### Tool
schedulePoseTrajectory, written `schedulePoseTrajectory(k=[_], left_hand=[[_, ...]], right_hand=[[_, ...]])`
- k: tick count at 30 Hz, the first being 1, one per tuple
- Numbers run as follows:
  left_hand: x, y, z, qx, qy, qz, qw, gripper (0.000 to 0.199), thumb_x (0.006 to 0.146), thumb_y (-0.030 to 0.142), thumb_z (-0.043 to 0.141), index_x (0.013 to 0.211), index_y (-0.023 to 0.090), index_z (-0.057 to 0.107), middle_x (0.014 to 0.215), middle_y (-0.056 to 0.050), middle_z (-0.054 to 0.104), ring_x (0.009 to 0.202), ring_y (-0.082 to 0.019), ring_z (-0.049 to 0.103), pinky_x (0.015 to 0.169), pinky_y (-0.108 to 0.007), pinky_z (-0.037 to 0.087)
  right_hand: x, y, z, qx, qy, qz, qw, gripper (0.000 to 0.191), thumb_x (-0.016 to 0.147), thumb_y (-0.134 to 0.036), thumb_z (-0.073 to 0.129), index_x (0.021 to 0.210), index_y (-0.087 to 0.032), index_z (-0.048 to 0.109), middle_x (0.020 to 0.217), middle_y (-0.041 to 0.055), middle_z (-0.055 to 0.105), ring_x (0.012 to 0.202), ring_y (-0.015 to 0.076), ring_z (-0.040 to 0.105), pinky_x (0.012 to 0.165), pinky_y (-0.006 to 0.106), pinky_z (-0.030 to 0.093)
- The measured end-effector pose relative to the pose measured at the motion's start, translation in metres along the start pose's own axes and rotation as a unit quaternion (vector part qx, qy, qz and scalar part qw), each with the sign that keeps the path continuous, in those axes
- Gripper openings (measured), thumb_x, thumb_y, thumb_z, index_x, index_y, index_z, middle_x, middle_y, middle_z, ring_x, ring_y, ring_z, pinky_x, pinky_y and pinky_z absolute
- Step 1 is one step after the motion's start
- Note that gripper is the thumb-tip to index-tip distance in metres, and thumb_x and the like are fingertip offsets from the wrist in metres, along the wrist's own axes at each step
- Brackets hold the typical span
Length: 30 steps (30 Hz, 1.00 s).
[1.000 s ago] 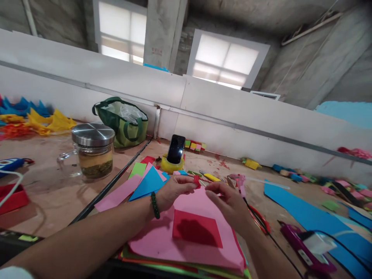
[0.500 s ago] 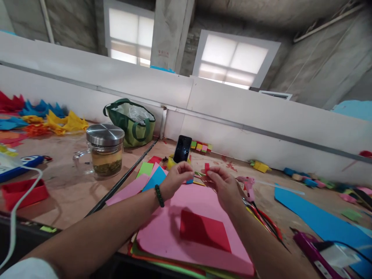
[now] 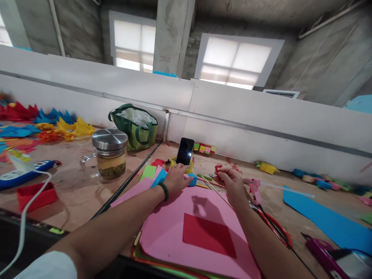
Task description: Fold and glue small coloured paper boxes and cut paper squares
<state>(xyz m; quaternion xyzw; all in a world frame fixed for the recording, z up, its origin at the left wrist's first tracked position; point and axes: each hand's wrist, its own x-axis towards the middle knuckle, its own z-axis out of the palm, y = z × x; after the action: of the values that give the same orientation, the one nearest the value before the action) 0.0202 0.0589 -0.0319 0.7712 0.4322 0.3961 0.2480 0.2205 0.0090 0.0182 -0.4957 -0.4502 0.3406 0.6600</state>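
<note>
Between the thumb and fingers of my right hand (image 3: 233,185) is a small folded red strip (image 3: 217,168), held up above the table. My left hand (image 3: 175,179), with a dark green bead bracelet (image 3: 164,191) at its wrist, reaches to the foot of a phone (image 3: 185,150) that leans upright in a yellow holder (image 3: 190,167). Its fingers are apart, and a small blue piece (image 3: 192,179) lies by the thumb; whether they touch I cannot tell. Below both hands a red rectangle (image 3: 207,235) lies on a stack of pink sheets (image 3: 162,228).
A lidded glass mug of tea (image 3: 112,162) and a green bag (image 3: 139,133) stand to the left. On the right lie a pink glue gun (image 3: 255,190), a red-handled tool (image 3: 279,228), a blue sheet (image 3: 325,217) and a purple tool (image 3: 322,254). A white cable (image 3: 24,217) crosses the left edge.
My left hand has moved away from the right, down onto the phone's foot. The red strip, upright and flat before, now looks bent in my right hand. The view has shifted slightly.
</note>
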Motion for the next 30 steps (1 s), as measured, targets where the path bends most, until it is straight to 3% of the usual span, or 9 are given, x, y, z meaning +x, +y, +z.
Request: schedulePoseTrajectory(k=[6, 11, 17, 20, 23, 26, 28, 30], left_hand=[[0.002, 0.007, 0.011, 0.029, -0.024, 0.002, 0.999, 0.036, 0.077, 0.039, 0.062, 0.104, 0.017, 0.065, 0.107, -0.016, 0.062, 0.104, -0.034, 0.053, 0.094, -0.045, 0.034], [0.004, 0.006, 0.009, -0.009, -0.019, -0.044, 0.999, 0.016, 0.068, 0.023, 0.066, 0.083, 0.018, 0.065, 0.077, -0.008, 0.061, 0.088, -0.029, 0.056, 0.084, -0.039, 0.038], [0.007, 0.008, -0.004, -0.138, -0.026, -0.120, 0.983, 0.063, 0.053, 0.014, 0.069, 0.115, 0.017, 0.060, 0.069, 0.003, 0.055, 0.075, -0.020, 0.054, 0.070, -0.028, 0.039], [0.007, 0.011, -0.013, -0.249, -0.047, -0.163, 0.953, 0.067, 0.052, 0.014, 0.069, 0.118, 0.016, 0.057, 0.067, 0.005, 0.053, 0.066, -0.014, 0.053, 0.065, -0.025, 0.041], [0.004, 0.016, -0.023, -0.384, -0.073, -0.190, 0.901, 0.044, 0.057, 0.020, 0.065, 0.101, 0.015, 0.060, 0.072, 0.002, 0.056, 0.065, -0.013, 0.056, 0.065, -0.026, 0.047], [0.000, 0.021, -0.029, -0.500, -0.060, -0.178, 0.845, 0.018, 0.059, 0.023, 0.062, 0.074, 0.017, 0.056, 0.072, 0.000, 0.056, 0.069, -0.012, 0.057, 0.074, -0.027, 0.051], [-0.003, 0.024, -0.029, -0.557, -0.047, -0.156, 0.814, 0.014, 0.057, 0.020, 0.061, 0.065, 0.017, 0.050, 0.069, 0.002, 0.053, 0.069, -0.011, 0.056, 0.077, -0.026, 0.051], [-0.006, 0.029, -0.028, -0.600, -0.051, -0.134, 0.787, 0.012, 0.055, 0.015, 0.060, 0.062, 0.017, 0.050, 0.068, 0.003, 0.052, 0.068, -0.010, 0.055, 0.078, -0.025, 0.051]], right_hand=[[-0.004, -0.004, -0.001, -0.025, -0.016, -0.034, 0.999, 0.014, 0.059, -0.026, 0.073, 0.070, -0.018, 0.067, 0.066, -0.0007, 0.067, 0.057, 0.0126, 0.062, 0.061, 0.028, 0.053], [-0.009, -0.008, 0.000, -0.042, -0.038, -0.056, 0.997, 0.010, 0.059, -0.021, 0.070, 0.068, -0.019, 0.067, 0.068, -0.0008, 0.067, 0.064, 0.0149, 0.063, 0.066, 0.030, 0.053], [-0.007, -0.007, -0.003, -0.066, -0.039, -0.085, 0.993, 0.008, 0.062, -0.022, 0.068, 0.069, -0.019, 0.067, 0.067, -0.0010, 0.065, 0.065, 0.0144, 0.060, 0.067, 0.029, 0.050], [-0.006, -0.008, -0.004, -0.083, -0.037, -0.103, 0.990, 0.007, 0.064, -0.024, 0.067, 0.069, -0.019, 0.067, 0.066, -0.0007, 0.064, 0.063, 0.0146, 0.059, 0.064, 0.029, 0.049], [-0.009, -0.010, -0.002, -0.106, -0.039, -0.125, 0.986, 0.009, 0.066, -0.026, 0.067, 0.071, -0.018, 0.067, 0.067, 0.0002, 0.064, 0.062, 0.0143, 0.057, 0.061, 0.028, 0.046], [-0.016, -0.013, 0.000, -0.128, -0.044, -0.147, 0.980, 0.008, 0.068, -0.025, 0.067, 0.071, -0.018, 0.068, 0.067, 0.0007, 0.064, 0.061, 0.0140, 0.055, 0.058, 0.027, 0.043], [-0.022, -0.016, 0.002, -0.169, -0.049, -0.196, 0.965, 0.003, 0.071, -0.021, 0.065, 0.071, -0.018, 0.067, 0.067, 0.0005, 0.063, 0.060, 0.0136, 0.054, 0.057, 0.027, 0.042], [-0.030, -0.020, 0.003, -0.233, -0.058, -0.279, 0.930, 0.003, 0.075, -0.017, 0.062, 0.073, -0.019, 0.065, 0.069, 0.0008, 0.062, 0.061, 0.0135, 0.054, 0.057, 0.027, 0.042]])
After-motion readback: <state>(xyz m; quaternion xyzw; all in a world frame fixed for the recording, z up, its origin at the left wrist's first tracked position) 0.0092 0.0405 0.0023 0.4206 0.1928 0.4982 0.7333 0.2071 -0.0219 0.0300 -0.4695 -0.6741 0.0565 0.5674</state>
